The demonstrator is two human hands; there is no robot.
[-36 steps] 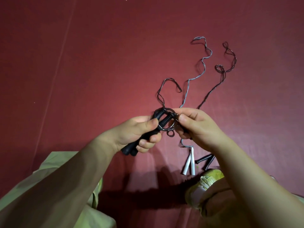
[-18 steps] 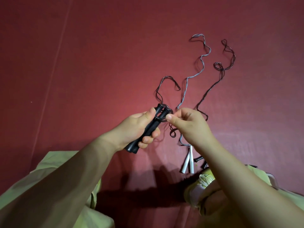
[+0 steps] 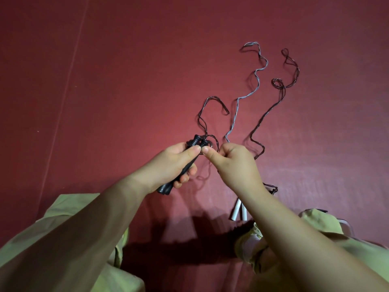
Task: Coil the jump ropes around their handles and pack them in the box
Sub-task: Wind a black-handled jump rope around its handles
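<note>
**Dark rope at the black handles**

My left hand [image 3: 172,163] is clamped around the two black handles [image 3: 181,165] at centre frame. My right hand [image 3: 235,163] pinches the dark rope [image 3: 207,114] against their top ends, thumb to thumb. That rope loops away toward the upper middle over the red surface [image 3: 126,81]. The grey rope [image 3: 255,81] trails to the upper right, its white handles [image 3: 239,210] lying under my right wrist.
</note>
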